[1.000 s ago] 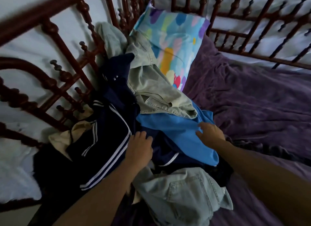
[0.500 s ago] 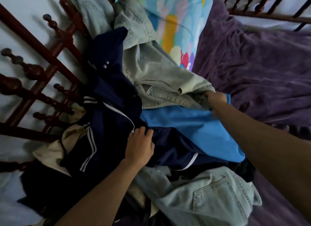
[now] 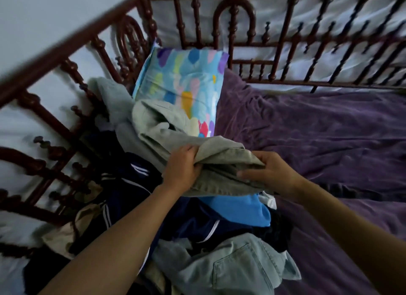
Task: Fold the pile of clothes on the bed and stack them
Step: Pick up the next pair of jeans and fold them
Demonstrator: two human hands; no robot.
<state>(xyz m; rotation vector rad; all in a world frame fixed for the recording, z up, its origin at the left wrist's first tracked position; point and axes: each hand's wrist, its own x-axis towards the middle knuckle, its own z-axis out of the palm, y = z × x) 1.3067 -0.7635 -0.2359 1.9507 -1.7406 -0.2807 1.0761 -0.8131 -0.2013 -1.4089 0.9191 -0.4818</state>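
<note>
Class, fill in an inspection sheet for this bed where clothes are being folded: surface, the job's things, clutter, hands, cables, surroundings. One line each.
Surface: purple bedspread, wrinkled.
Job's things: grey-green garment, its near end raised over the pile; below it a blue garment, a navy striped garment and a light denim garment, all unfolded.
Clutter: colourful pillow propped behind the pile.
Hands: left hand and right hand both grip the grey-green garment.
Cables: nothing seen.
Surroundings: dark wooden bed rail with turned spindles; pale wall behind.
</note>
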